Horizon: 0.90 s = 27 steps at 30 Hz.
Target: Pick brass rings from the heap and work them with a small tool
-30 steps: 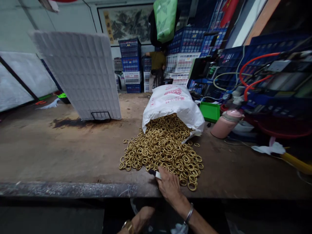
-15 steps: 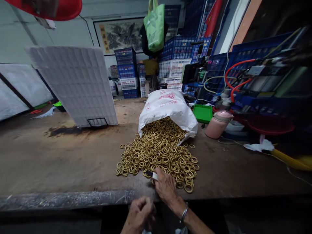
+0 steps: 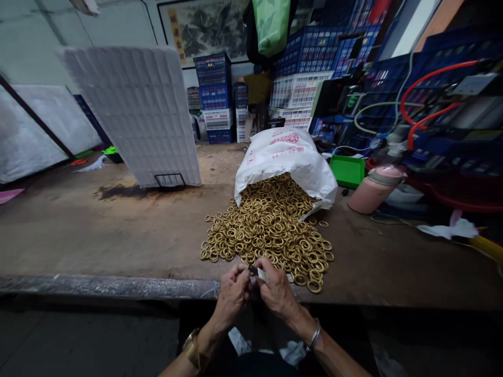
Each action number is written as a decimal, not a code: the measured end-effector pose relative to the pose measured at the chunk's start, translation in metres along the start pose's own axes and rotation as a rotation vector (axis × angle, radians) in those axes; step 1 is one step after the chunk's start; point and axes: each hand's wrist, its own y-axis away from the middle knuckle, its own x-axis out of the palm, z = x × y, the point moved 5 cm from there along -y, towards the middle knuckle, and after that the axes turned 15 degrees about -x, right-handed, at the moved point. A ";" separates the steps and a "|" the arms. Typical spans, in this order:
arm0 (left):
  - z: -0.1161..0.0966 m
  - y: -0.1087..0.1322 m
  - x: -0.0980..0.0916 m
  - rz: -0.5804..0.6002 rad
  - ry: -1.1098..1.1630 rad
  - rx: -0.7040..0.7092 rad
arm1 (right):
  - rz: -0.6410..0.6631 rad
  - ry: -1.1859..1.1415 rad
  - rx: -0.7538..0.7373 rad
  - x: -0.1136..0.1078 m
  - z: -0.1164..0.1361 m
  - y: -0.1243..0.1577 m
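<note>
A heap of gold-coloured rings [image 3: 267, 235] spills from the mouth of a white woven sack [image 3: 281, 152] onto the brown table [image 3: 153, 235]. Just in front of the heap, over the table's near edge, my two hands come close together. My right hand [image 3: 279, 293] is closed around a small tool [image 3: 262, 275] with a dark tip and a whitish body, its tip pointing left. My left hand [image 3: 231, 292] is closed in a pinch by that tip; whatever lies between its fingers is too small and hidden to make out.
A white ribbed panel [image 3: 137, 115] leans upright on the table at left. Right of the sack are a green tray [image 3: 348, 172] and a pink bottle [image 3: 373, 191]. Stacked crates [image 3: 214, 97] and another person [image 3: 257, 94] are at the back.
My left hand has risen from below the table edge to meet my right. The right hand has drawn back from the rings, keeping the tool. The camera view has shifted.
</note>
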 end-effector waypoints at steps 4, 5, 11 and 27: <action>-0.001 0.004 -0.005 -0.015 -0.050 0.056 | -0.006 -0.211 0.101 0.003 0.001 -0.003; -0.001 0.006 -0.006 -0.012 -0.060 0.069 | 0.000 -0.251 0.129 0.005 0.001 -0.004; 0.006 0.006 -0.009 0.069 -0.039 0.040 | 0.008 -0.378 0.224 0.009 -0.002 -0.003; 0.011 0.008 -0.012 0.197 0.085 -0.010 | 0.020 -0.373 0.259 0.010 -0.005 0.000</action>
